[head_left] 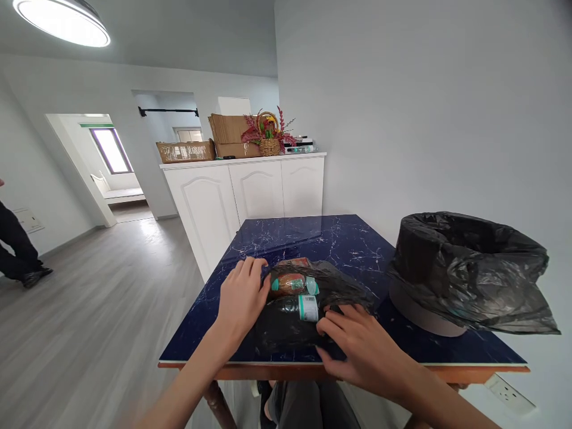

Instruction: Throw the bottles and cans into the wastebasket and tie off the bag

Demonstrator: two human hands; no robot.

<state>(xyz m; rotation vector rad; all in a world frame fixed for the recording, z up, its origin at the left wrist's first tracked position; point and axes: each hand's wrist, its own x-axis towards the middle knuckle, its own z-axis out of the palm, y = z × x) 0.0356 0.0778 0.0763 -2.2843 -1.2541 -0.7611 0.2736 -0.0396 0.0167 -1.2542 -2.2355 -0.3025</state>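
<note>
On the blue marbled table lies a black plastic bag [279, 333], spread out under and around a few items. A plastic bottle [308, 307] with a white and teal label rests on its side near the middle. Just behind it lies an item with a brown body and teal ends [289, 284]. My left hand [243, 295] is at the bag's left edge, its thumb and fingers curved around the film. At the right side of the bag, my right hand [351, 339] has bent fingers on the dark plastic beside the bottle; its thumb is apart below.
A bin lined with a black bag [424, 256] stands on the table's right side [482, 351]. Beyond the table, a white cabinet [259, 185] holds cardboard boxes and a flower basket [269, 146]. A person's legs [18, 238] show at far left.
</note>
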